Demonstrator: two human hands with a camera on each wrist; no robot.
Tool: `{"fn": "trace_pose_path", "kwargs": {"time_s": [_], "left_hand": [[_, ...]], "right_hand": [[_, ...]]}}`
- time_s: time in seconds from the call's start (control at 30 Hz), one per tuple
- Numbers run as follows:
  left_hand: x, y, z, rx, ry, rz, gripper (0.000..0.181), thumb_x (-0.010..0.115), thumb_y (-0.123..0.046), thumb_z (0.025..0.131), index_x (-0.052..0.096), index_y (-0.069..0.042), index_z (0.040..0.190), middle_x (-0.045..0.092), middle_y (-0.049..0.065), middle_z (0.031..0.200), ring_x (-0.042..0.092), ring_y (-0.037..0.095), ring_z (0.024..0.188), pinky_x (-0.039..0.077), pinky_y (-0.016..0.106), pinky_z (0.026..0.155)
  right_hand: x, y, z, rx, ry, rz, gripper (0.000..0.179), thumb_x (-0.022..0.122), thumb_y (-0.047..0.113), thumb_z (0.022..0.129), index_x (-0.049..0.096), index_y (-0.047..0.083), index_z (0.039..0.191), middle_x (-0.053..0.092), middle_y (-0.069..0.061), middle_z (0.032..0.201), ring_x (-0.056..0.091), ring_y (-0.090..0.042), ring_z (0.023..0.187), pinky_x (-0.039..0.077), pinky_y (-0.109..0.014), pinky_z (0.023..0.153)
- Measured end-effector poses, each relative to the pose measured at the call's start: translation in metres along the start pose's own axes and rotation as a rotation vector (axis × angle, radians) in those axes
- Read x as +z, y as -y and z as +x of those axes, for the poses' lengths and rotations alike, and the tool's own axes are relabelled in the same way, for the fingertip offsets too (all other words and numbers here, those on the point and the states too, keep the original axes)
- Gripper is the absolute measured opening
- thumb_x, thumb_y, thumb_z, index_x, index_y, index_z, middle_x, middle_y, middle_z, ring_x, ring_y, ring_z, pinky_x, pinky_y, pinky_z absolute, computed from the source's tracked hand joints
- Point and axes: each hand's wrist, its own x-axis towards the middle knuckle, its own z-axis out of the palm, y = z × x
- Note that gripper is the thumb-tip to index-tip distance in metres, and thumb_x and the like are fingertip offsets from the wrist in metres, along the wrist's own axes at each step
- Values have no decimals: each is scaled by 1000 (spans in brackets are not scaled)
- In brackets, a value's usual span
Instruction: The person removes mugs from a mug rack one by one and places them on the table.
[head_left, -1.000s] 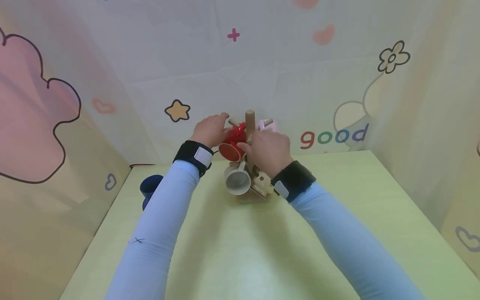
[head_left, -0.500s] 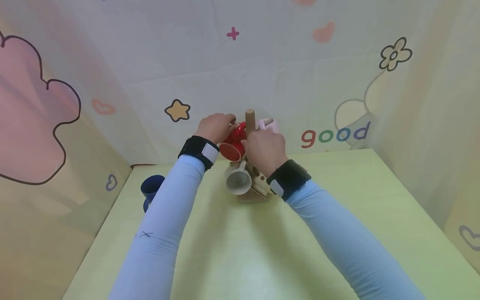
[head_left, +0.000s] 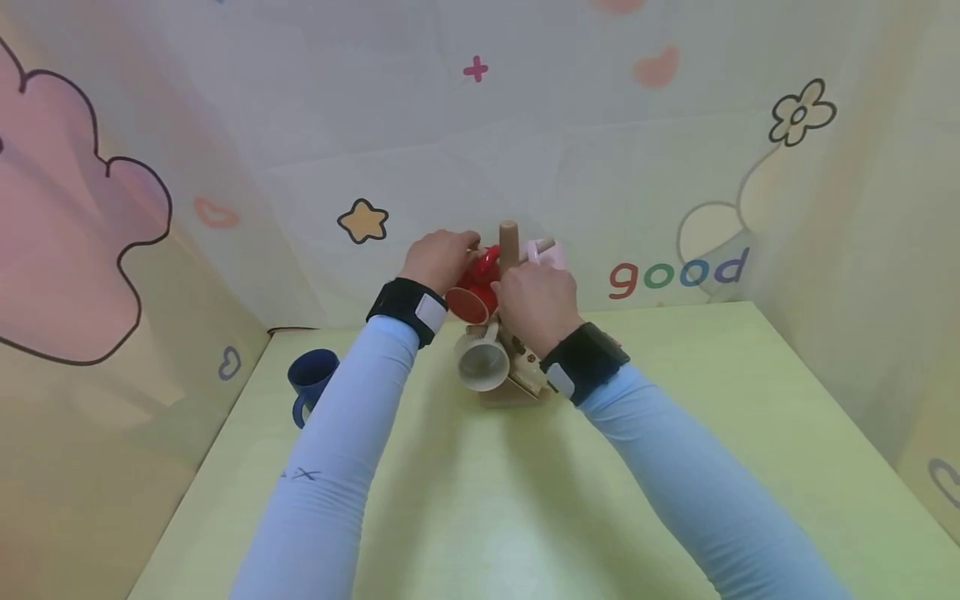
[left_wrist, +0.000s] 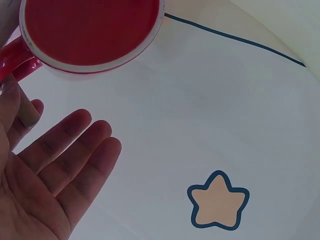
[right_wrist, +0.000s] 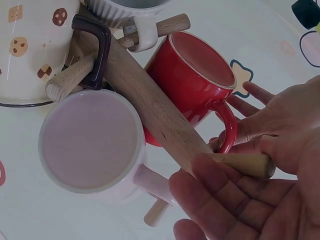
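A wooden mug tree (head_left: 508,242) stands at the back of the table, hung with several mugs. My left hand (head_left: 438,260) pinches the handle of the red mug (head_left: 468,305) between thumb and index finger; the other fingers (left_wrist: 82,172) stay extended. Its mouth faces outward and down. My right hand (head_left: 538,304) grips the mug tree near its upper pegs, its fingers around the wood, partly hiding it. A pink mug (right_wrist: 92,142) hangs beside that hand. Lower down are a white mug (head_left: 482,363) and a cream mug with cookie prints (right_wrist: 32,55) and a brown handle.
A dark blue mug (head_left: 311,371) stands on the pale green table (head_left: 465,500) at the left, close to my left forearm. A printed cloth wall (head_left: 420,108) rises directly behind the mug tree, with further cloth on both sides.
My left hand has moved right to the red mug's handle and its fingers have closed on it. The right hand has settled closer around the post. The mugs hang about where they were.
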Motion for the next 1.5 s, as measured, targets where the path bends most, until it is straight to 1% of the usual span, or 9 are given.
{"fn": "trace_pose_path", "kwargs": {"time_s": [0.33, 0.4, 0.47, 0.57, 0.63, 0.83, 0.93, 1.1, 1.5], "left_hand": [[-4, -3, -2, 10, -19, 19, 31, 61, -23, 99, 64, -11, 128, 71, 10, 109, 64, 25, 90, 54, 35, 88], [-5, -5, -3, 7, -27, 7, 30, 63, -23, 98, 66, -11, 125, 71, 10, 106, 63, 24, 89, 55, 35, 87], [-6, -6, -4, 5, -34, 12, 27, 63, -23, 98, 67, -10, 122, 71, 9, 103, 62, 23, 87, 55, 34, 86], [-5, -7, -6, 4, -36, 23, 25, 64, -23, 98, 68, -9, 119, 70, 9, 99, 61, 23, 86, 55, 33, 84], [-3, -7, -7, 6, -32, 33, 24, 63, -22, 99, 67, -9, 118, 70, 9, 98, 61, 22, 85, 55, 32, 82], [2, -8, -9, 20, -31, 87, 26, 67, -22, 96, 66, -9, 118, 68, 8, 97, 61, 20, 84, 55, 31, 82], [2, -11, -10, 32, -35, 117, 26, 68, -22, 95, 67, -8, 117, 68, 8, 94, 61, 20, 82, 56, 31, 80], [2, -16, -14, 16, -36, 96, 25, 67, -22, 96, 68, -8, 116, 68, 7, 92, 61, 19, 80, 56, 31, 78], [0, -22, -22, 25, -16, 128, 32, 74, -18, 90, 66, -8, 119, 69, 8, 99, 62, 20, 84, 56, 32, 80]], "right_hand": [[-3, -6, 0, 5, 15, 29, 31, 63, 34, 97, 71, 4, 94, 56, -6, 57, 57, -24, 54, 51, -36, 49], [-4, -9, 2, -2, 42, 23, 30, 72, 34, 89, 69, 6, 98, 57, -6, 59, 57, -25, 55, 51, -38, 48], [-5, -13, 3, -6, 78, 25, 49, 82, 34, 78, 60, 7, 112, 59, -5, 62, 58, -26, 56, 50, -40, 47], [-4, -18, 3, -30, 106, 36, 67, 90, 36, 64, 54, 12, 116, 61, -3, 65, 59, -26, 58, 49, -41, 45], [-3, -21, 3, -45, 109, 32, 65, 90, 32, 66, 55, 12, 117, 61, -4, 66, 59, -27, 59, 49, -40, 45], [-1, -35, 2, -59, 92, 10, 19, 81, 23, 83, 68, 9, 87, 58, -7, 61, 57, -27, 59, 49, -38, 46], [0, -41, 3, 4, 80, 71, 27, 64, 26, 96, 64, 7, 76, 55, -9, 59, 55, -27, 57, 44, -35, 45], [2, -50, 4, 88, 88, 182, 39, 44, 36, 103, 58, 7, 81, 53, -9, 61, 54, -28, 58, 38, -34, 47], [-1, -66, 8, 104, 139, 181, 45, 42, 43, 105, 67, 8, 116, 60, -12, 75, 60, -35, 77, 45, -45, 58]]}}
